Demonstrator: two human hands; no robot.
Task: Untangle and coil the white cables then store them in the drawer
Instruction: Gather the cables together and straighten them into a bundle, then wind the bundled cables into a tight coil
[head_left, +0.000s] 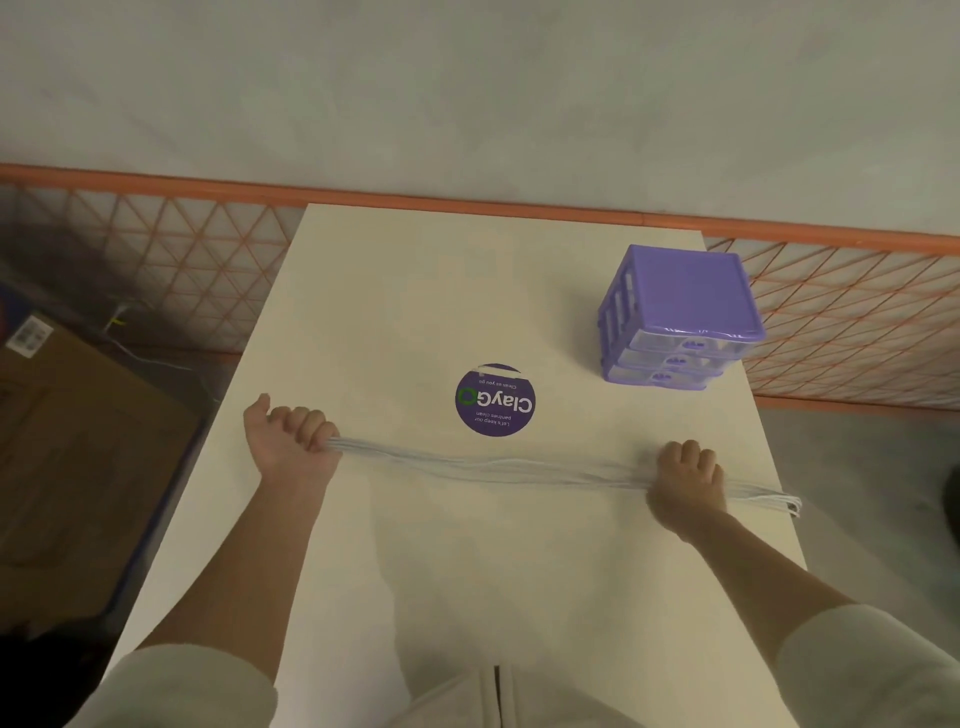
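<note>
A bundle of white cables (493, 465) stretches in a nearly straight band across the white table (415, 291), folded into several parallel strands. My left hand (293, 441) is fisted around the bundle's left end. My right hand (685, 486) is closed around the bundle near its right end, and the looped ends stick out past it toward the table's right edge. A small purple drawer unit (675, 322) with three clear drawers, all closed, stands at the back right of the table.
A round purple sticker (495, 399) lies flat on the table just beyond the cables. An orange mesh fence (156, 249) runs behind the table. A cardboard box (78, 426) sits on the floor to the left.
</note>
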